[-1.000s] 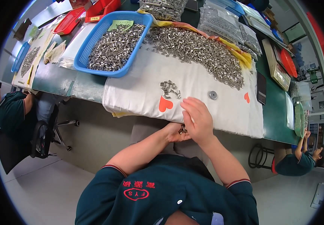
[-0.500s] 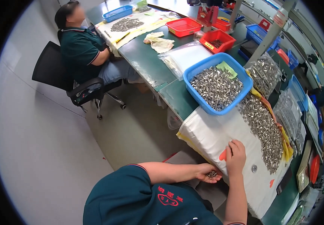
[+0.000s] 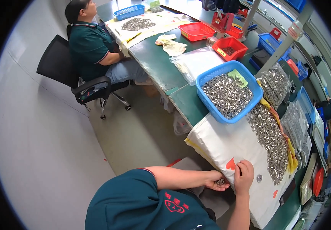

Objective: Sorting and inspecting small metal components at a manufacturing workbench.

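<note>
My left hand (image 3: 216, 179), palm up at the near edge of the cloth, cups several small silver metal pieces (image 3: 221, 181). Just to its right, my right hand (image 3: 244, 177) is over the white cloth (image 3: 219, 142) with its fingers curled in; whatever they pinch is hidden. Beyond that hand lies a grey round metal ring (image 3: 259, 178). A long heap of short cylindrical metal pieces (image 3: 269, 140) spreads along the cloth's far right side. More of these pieces fill a blue plastic basket (image 3: 200, 94), with a green slip on top.
Clear bags of metal parts (image 3: 274, 82) stand behind the heap. Past the basket are plastic bags (image 3: 198, 63), a red bin (image 3: 237, 53), a red tray (image 3: 196, 31) and a crumpled cloth (image 3: 172, 45). A co-worker (image 3: 90, 44) sits at the table's far left.
My right hand has drawn a little nearer to me over the cloth, fingers still curled. My left hand keeps cupping the pieces. The whole view has shifted slightly.
</note>
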A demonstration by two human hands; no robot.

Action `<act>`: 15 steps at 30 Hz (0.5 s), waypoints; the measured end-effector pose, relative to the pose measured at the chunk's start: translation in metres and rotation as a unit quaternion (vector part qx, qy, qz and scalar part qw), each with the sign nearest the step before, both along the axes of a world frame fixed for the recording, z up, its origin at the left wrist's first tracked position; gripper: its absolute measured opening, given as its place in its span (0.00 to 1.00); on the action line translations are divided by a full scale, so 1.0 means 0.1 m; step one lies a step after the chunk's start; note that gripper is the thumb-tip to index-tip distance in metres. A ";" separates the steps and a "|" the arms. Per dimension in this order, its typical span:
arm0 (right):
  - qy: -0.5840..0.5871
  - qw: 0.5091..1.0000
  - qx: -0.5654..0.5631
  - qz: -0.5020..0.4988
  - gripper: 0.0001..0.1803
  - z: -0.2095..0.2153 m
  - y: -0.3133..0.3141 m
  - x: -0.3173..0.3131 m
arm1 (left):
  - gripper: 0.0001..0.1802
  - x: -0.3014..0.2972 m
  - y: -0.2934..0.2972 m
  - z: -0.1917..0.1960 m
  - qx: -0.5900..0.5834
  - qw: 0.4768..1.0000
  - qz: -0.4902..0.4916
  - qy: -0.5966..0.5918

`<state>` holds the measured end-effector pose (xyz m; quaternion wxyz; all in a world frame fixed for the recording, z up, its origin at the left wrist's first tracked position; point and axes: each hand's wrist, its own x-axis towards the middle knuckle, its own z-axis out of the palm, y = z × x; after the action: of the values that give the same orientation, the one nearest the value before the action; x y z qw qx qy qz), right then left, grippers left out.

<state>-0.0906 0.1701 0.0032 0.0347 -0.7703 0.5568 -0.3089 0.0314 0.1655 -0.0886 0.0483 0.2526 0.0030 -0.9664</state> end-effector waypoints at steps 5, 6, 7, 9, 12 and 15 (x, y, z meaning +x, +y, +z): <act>0.017 0.999 0.011 -0.041 0.15 -0.02 -0.21 0.24 | 0.17 0.16 -0.07 0.00 0.006 0.999 0.023 -0.029; 0.002 0.999 0.009 -0.044 0.13 -0.03 -0.22 0.25 | 0.17 0.18 -0.07 0.01 0.009 0.999 0.027 -0.031; -0.015 0.999 0.001 -0.043 0.11 -0.05 -0.20 0.26 | 0.17 0.20 -0.08 0.03 0.007 0.999 0.035 -0.035; -0.019 0.998 0.005 -0.056 0.10 -0.10 -0.15 0.21 | 0.17 0.21 -0.12 0.09 0.007 0.999 0.027 -0.032; -0.032 0.998 0.012 -0.050 0.07 -0.04 -0.06 0.06 | 0.17 0.09 -0.10 0.08 0.011 1.000 0.004 -0.016; -0.035 0.998 0.023 -0.040 0.07 0.00 0.04 -0.01 | 0.17 0.07 -0.04 0.06 -0.006 1.000 -0.006 -0.004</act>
<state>-0.0918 0.1745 0.0030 0.0600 -0.7350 0.5928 -0.3238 0.0385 0.1611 -0.0829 0.0439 0.2560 -0.0046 -0.9657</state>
